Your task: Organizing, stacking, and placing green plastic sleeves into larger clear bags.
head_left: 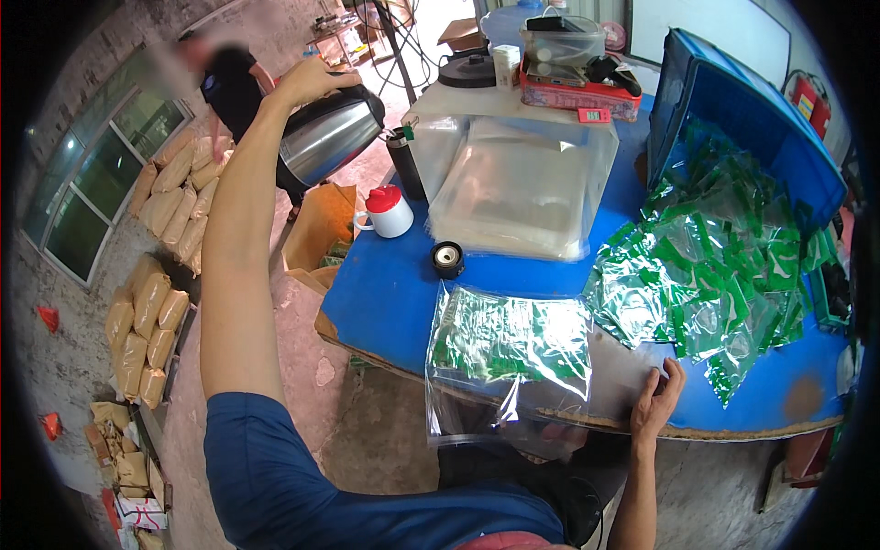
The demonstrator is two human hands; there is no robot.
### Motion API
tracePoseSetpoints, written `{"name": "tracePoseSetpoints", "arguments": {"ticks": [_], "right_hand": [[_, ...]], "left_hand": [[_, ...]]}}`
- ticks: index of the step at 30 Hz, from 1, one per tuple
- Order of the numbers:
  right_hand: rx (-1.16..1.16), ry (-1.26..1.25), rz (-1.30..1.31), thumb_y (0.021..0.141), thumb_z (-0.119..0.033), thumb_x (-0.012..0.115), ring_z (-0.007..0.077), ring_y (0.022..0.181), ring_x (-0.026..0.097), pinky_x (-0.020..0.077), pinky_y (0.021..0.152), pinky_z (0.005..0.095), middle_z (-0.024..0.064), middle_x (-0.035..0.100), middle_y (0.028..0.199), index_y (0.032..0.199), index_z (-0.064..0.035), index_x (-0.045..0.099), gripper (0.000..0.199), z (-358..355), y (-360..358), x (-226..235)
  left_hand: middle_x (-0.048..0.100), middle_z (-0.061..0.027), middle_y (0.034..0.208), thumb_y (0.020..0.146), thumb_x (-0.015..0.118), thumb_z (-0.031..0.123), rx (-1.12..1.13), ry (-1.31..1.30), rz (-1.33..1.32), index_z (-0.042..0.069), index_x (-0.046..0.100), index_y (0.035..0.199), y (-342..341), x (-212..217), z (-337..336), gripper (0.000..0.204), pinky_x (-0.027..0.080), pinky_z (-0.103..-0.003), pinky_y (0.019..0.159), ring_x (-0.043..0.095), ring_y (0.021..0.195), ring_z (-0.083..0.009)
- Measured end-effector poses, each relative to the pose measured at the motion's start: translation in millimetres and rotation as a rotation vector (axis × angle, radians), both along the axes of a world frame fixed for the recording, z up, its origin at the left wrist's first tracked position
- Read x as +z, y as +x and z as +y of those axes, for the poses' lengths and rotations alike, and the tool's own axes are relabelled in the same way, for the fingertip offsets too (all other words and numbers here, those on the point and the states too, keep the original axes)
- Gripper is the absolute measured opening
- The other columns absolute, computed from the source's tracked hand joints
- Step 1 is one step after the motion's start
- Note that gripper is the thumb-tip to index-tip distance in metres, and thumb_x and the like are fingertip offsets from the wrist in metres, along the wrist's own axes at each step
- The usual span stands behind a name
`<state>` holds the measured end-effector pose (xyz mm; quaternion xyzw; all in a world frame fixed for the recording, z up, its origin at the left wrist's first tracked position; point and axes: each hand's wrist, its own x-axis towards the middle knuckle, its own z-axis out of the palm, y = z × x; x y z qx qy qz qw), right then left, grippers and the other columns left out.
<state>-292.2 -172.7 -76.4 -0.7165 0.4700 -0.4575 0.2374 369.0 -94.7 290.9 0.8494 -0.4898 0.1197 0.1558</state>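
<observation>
My left hand [310, 84] is closed around the black handle of a steel electric kettle [328, 145], held up at the far left of the table. The kettle tilts with its spout end close to the mouth of a dark, upright bottle [406, 169]; whether water runs out I cannot tell. A black bottle cap [447, 260] lies nearer on the blue tabletop. My right hand [656, 400] rests at the table's near edge, fingers loosely bent and apart, holding nothing. Beside it lies a clear plastic bag [513, 344] with shiny green-and-silver packets inside, overhanging the edge.
A white mug with a red lid [390, 214] stands left of a stack of clear bags [513, 188]. Many green-printed pouches [724, 266] spill from a tipped blue crate [678, 101]. An open carton [316, 234] sits beside the table. Another person [234, 87] stands near piled sacks [174, 206].
</observation>
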Motion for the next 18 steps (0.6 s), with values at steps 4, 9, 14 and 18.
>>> {"name": "tracePoseSetpoints", "arguments": {"ticks": [4, 9, 14, 18], "right_hand": [[-0.005, -0.002, 0.002, 0.101, -0.012, 0.055, 0.0297, 0.112, 0.057, 0.0505, 0.091, 0.036, 0.0184, 0.051, 0.131, 0.127, 0.0024, 0.054, 0.03, 0.0, -0.7, -0.6], [-0.01, 0.002, -0.001, 0.101, -0.013, 0.055, 0.0295, 0.112, 0.057, 0.0502, 0.091, 0.036, 0.0181, 0.051, 0.131, 0.127, 0.0025, 0.054, 0.03, -1.6, -0.2, -1.2], [-0.009, -0.02, 0.017, 0.101, -0.013, 0.055, 0.0298, 0.112, 0.057, 0.0499, 0.091, 0.036, 0.0181, 0.051, 0.131, 0.127, 0.0029, 0.054, 0.03, -3.1, 0.7, 0.4], [-0.001, -0.003, -0.008, 0.101, -0.012, 0.055, 0.0307, 0.112, 0.057, 0.0495, 0.091, 0.036, 0.0183, 0.052, 0.129, 0.125, 0.0036, 0.054, 0.03, -1.4, 1.1, -1.6]], "left_hand": [[0.063, -0.0084, 0.057, 0.076, 0.075, 0.057, -0.015, -0.02, -0.004, -0.003, 0.073, 0.069, 3.6, -4.0, -1.3, 0.06, 0.046, -0.033, 0.057, 0.06, 0.054, -0.017], [0.063, -0.0091, 0.058, 0.076, 0.075, 0.058, -0.043, -0.024, 0.016, -0.004, 0.073, 0.07, 9.5, -5.8, -5.9, 0.062, 0.047, -0.033, 0.058, 0.061, 0.055, -0.0173], [0.063, -0.0084, 0.057, 0.075, 0.075, 0.061, -0.028, -0.021, -0.008, -0.001, 0.074, 0.07, 20.9, -5.7, -6.7, 0.063, 0.046, -0.033, 0.057, 0.059, 0.054, -0.0171], [0.065, -0.0076, 0.06, 0.075, 0.072, 0.064, 0.018, 0.017, 0.002, 0.003, 0.077, 0.077, 46.2, -8.4, -5.9, 0.061, 0.048, -0.034, 0.061, 0.062, 0.058, -0.0169]]}}
